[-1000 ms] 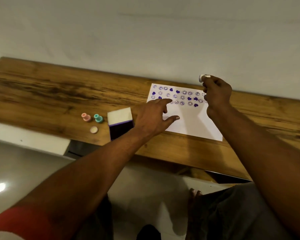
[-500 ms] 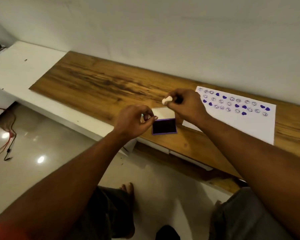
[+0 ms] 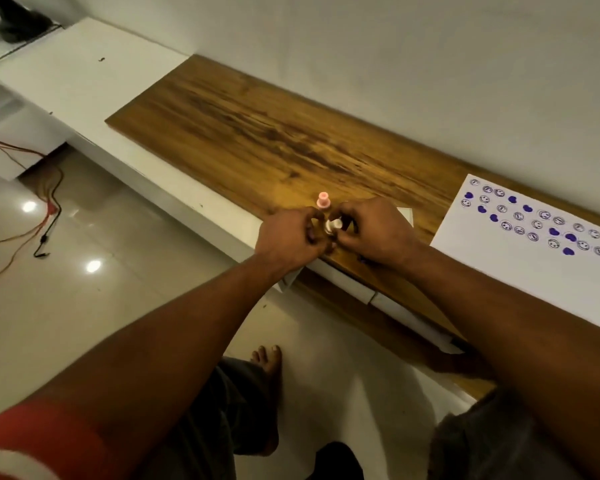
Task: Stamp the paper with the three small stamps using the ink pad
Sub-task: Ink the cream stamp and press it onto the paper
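Head view: a long wooden counter (image 3: 257, 133) runs along a plain white wall, with a glossy tiled floor and red wires (image 3: 21, 220) down to the left. At the counter's near edge both hands come together. The right hand (image 3: 374, 230) pinches a small white stamp (image 3: 334, 224), lying sideways between the fingertips. The left hand (image 3: 288, 239) curls in at the stamp's wide end, but whether it grips or only touches there, I cannot tell. Just beyond the knuckles a pink stamp (image 3: 323, 201) stands upright on the wood. A white corner pokes out behind the right hand, probably the ink pad (image 3: 405, 213), otherwise hidden. The paper (image 3: 520, 278) lies well off to the right, rows of purple faces and hearts across its top and the near half blank.

This looks like a changeover between stamps. To do it well, keep the inky face off the fingers, set the stamp down upright, dab the next one squarely on the pad, then press straight down on blank paper.
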The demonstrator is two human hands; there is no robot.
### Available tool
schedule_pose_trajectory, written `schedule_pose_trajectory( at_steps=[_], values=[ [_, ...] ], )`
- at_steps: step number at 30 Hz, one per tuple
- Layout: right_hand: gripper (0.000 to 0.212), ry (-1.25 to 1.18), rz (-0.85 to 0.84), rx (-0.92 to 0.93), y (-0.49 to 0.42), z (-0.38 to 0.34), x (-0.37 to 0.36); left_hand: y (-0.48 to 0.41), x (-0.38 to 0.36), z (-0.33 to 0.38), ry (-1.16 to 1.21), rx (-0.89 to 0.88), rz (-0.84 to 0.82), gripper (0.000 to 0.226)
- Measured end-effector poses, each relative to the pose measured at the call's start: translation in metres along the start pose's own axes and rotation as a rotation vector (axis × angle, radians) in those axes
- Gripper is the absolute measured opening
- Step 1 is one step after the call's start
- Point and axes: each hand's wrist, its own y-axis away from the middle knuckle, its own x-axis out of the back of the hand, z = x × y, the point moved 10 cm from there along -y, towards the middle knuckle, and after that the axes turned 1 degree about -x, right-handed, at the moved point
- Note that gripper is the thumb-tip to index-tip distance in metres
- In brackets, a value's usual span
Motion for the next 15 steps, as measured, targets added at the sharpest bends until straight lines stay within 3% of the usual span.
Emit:
schedule_pose_trajectory(
  at_steps=[9,15],
  values=[
    [0.029,0.246,-0.062,-0.031,-0.011,0.003,-0.011,-0.004,-0.007,0.001,0.041,0.025,0.04,0.035],
    [0.025,0.449,-0.166,0.03,-0.016,-0.004,-0.024,-0.004,-0.008,0.006,0.074,0.017,0.037,0.038]
  ],
)
